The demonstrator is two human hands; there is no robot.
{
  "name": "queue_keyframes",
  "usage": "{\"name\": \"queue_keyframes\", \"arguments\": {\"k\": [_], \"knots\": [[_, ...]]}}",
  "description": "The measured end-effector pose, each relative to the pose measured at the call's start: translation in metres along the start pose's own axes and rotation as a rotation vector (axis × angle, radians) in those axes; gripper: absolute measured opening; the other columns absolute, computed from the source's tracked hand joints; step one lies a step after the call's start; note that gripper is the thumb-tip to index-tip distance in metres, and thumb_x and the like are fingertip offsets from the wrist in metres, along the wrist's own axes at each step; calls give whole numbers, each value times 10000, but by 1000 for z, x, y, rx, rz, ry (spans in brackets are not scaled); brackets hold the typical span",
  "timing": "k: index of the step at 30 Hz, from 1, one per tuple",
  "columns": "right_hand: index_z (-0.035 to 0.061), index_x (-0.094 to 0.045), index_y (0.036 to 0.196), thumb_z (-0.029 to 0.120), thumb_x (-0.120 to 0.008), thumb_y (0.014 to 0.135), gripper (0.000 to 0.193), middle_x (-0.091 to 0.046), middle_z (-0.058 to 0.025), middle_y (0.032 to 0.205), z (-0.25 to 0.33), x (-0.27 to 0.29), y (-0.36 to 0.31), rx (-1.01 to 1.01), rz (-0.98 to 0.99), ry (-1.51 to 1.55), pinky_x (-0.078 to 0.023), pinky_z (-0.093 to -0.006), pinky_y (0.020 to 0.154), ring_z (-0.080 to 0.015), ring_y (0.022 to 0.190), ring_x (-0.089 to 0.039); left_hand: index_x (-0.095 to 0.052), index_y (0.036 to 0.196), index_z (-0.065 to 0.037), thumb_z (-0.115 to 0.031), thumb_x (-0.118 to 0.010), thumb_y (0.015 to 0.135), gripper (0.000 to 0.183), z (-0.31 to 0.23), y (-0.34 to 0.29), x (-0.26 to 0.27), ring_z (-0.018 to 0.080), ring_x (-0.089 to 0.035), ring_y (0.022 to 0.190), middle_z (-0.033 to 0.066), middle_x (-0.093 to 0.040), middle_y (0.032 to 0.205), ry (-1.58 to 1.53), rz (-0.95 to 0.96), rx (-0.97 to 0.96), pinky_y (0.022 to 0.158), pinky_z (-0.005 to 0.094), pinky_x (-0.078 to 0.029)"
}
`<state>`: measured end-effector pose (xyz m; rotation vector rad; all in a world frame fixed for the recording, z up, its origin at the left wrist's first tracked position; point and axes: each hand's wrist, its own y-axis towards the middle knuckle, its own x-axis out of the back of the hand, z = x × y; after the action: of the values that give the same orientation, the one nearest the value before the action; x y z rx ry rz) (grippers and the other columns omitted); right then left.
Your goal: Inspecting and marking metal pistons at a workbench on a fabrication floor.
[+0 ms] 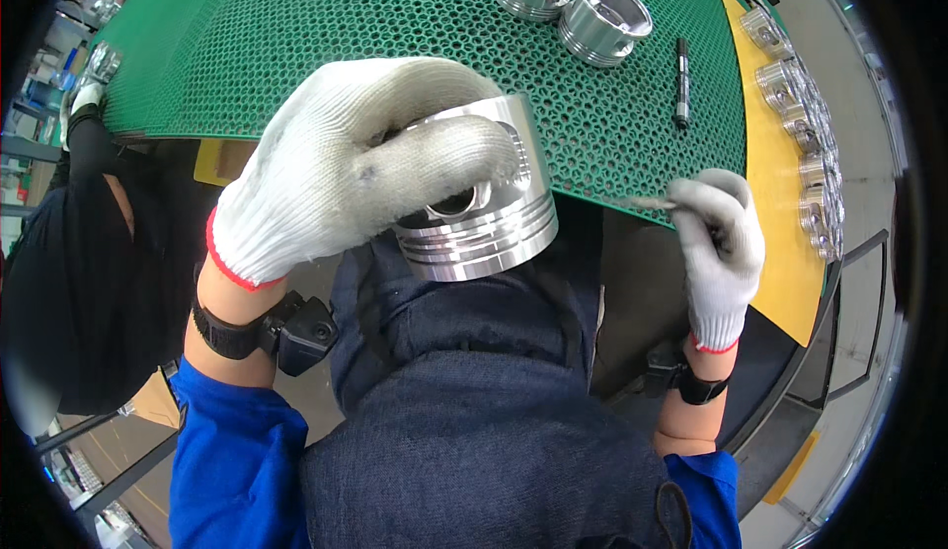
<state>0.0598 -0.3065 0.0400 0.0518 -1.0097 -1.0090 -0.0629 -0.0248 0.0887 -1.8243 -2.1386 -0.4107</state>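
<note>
Gloved in white knit, my left hand is closed round a silver metal piston, held up in front of me over the near table edge. The ring grooves face down and toward me, and a dark pin hole shows beneath my fingers. My right hand, also gloved, is off to the right by the table edge. Its fingers pinch a thin, pointed tool whose tip points left; its exact kind is too small to make out. The piston and the tool are apart.
Two more pistons stand on the green perforated mat at the far side. A black marker pen lies right of them. Several pistons line the yellow board at right. Another person works at the left.
</note>
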Motion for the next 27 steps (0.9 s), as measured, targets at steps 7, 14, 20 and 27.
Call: {"name": "queue_keyframes", "arguments": {"k": [7,14,20,27], "knots": [[109,-742,916,-53,-730,705,267,-624,-90,889,32,7,-15,148,-3,-44,-505,-291,679,-217,791,-639,-682,1061,15,-267,-704,844,356,-14,-24,-8,169,-665,762,87,-694,872,160,18,-167,694,295,-532],[112,-744,905,-55,-728,678,282,-617,-90,876,50,1,-18,224,102,63,-509,-291,666,-216,788,-638,-692,1035,19,-337,-679,829,412,-14,-32,-17,205,-675,719,127,-696,836,234,57,-235,659,308,-541],[-4,-632,1098,-18,-613,873,226,-603,-32,921,8,-7,-13,-480,-97,516,-479,-214,685,-75,797,-578,-675,990,42,-282,-657,820,366,-1,-22,-23,273,-676,734,173,-685,814,359,26,-249,690,349,-523],[-27,-479,1313,90,-569,933,408,-607,-70,1052,-68,7,-3,-742,-418,1164,-318,-155,420,-33,627,-509,-619,1185,-2,-230,-617,903,363,52,48,56,267,-691,834,181,-691,970,941,-373,-36,744,356,-535]]}}
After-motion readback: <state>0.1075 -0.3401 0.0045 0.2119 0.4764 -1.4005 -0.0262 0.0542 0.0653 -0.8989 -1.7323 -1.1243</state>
